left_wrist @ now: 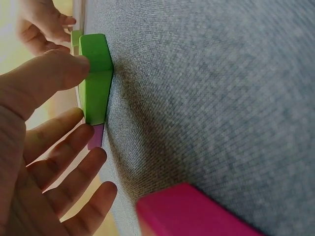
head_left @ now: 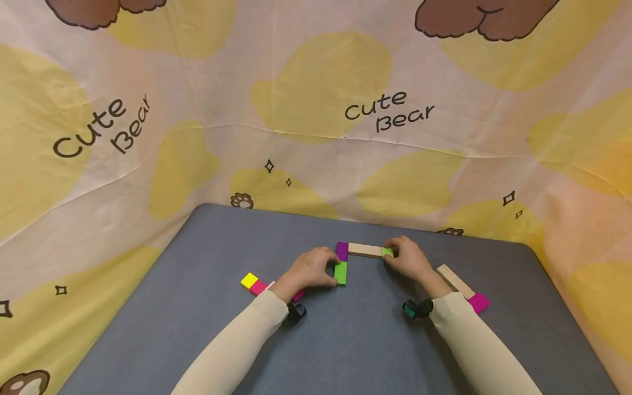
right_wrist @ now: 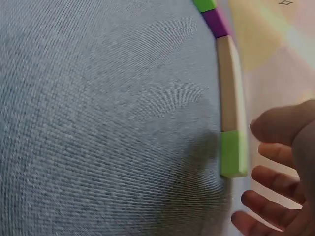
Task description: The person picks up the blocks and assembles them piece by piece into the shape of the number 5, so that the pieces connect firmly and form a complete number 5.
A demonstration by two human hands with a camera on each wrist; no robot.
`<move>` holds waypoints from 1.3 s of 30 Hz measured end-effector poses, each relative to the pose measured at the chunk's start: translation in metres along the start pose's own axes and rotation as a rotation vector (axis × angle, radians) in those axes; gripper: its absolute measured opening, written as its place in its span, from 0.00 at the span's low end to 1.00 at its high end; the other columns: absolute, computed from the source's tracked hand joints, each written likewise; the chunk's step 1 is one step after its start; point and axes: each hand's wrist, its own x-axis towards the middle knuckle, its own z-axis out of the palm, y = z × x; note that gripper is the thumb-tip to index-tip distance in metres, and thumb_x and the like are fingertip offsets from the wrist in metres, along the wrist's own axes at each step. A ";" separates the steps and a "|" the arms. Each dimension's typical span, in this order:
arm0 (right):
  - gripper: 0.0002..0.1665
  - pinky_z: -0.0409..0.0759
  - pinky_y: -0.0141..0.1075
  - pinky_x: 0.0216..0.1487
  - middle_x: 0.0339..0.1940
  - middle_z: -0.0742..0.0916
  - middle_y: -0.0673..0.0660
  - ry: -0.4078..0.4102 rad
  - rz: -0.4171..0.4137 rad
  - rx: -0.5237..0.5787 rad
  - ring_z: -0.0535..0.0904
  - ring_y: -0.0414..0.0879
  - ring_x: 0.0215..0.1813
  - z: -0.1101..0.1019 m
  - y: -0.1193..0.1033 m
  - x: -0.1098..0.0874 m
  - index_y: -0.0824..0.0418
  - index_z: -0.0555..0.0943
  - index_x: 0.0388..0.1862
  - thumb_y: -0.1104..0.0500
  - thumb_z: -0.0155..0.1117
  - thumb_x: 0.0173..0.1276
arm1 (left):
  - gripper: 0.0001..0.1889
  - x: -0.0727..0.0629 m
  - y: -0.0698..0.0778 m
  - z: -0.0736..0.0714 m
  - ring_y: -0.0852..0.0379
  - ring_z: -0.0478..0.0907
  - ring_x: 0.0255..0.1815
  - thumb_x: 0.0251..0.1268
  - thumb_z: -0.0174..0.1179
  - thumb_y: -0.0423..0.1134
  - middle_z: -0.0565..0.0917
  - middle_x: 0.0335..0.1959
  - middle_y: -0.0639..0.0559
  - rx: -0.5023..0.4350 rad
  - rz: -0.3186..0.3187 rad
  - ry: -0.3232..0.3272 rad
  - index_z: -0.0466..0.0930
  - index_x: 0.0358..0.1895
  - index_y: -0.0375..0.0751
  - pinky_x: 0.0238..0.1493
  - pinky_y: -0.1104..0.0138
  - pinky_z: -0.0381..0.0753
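Observation:
In the head view, my left hand (head_left: 315, 267) is beside a green block (head_left: 340, 273) lying end to end with a purple block (head_left: 342, 251). The left wrist view shows thumb and index fingertips overlapping the edge of this green block (left_wrist: 98, 93), the other fingers spread; firm contact cannot be told. A plain wooden block (head_left: 365, 250) runs right from the purple block, with a light green block (head_left: 387, 252) at its end. My right hand (head_left: 408, 259) is next to that end. In the right wrist view, a gap separates its thumb from the light green block (right_wrist: 232, 153).
Left of my left wrist lie a yellow block (head_left: 249, 281) and a pink-red block (head_left: 258, 287), partly covered by the forearm. Beside my right forearm are another wooden block (head_left: 455, 281) and a magenta block (head_left: 479, 303). A patterned cloth (head_left: 316, 109) hangs behind the grey table (head_left: 345, 351).

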 end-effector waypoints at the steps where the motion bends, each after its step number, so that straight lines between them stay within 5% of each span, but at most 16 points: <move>1: 0.19 0.77 0.51 0.45 0.50 0.81 0.65 0.002 0.001 0.002 0.79 0.57 0.47 -0.002 0.000 -0.002 0.62 0.81 0.52 0.56 0.65 0.64 | 0.25 0.000 0.000 0.000 0.56 0.77 0.50 0.48 0.71 0.49 0.82 0.49 0.54 -0.005 -0.001 0.001 0.83 0.52 0.48 0.54 0.60 0.77; 13: 0.25 0.76 0.58 0.49 0.60 0.80 0.64 0.047 0.071 0.009 0.77 0.63 0.57 -0.033 -0.004 -0.026 0.58 0.78 0.59 0.48 0.62 0.66 | 0.24 -0.001 0.001 -0.002 0.55 0.77 0.52 0.48 0.72 0.48 0.82 0.50 0.54 -0.009 -0.009 0.000 0.84 0.51 0.47 0.55 0.60 0.77; 27: 0.24 0.77 0.57 0.47 0.54 0.80 0.71 0.107 0.130 -0.010 0.78 0.66 0.52 -0.063 0.036 -0.069 0.65 0.77 0.58 0.55 0.62 0.66 | 0.24 0.000 0.002 -0.002 0.57 0.78 0.47 0.47 0.72 0.49 0.82 0.47 0.54 0.006 -0.001 0.001 0.84 0.51 0.47 0.50 0.61 0.78; 39: 0.25 0.77 0.57 0.45 0.53 0.82 0.70 0.097 0.132 -0.015 0.80 0.65 0.50 -0.063 0.058 -0.089 0.64 0.78 0.57 0.48 0.60 0.69 | 0.25 -0.001 0.002 -0.001 0.56 0.78 0.48 0.48 0.72 0.48 0.82 0.48 0.54 -0.014 -0.011 -0.013 0.84 0.53 0.47 0.52 0.61 0.78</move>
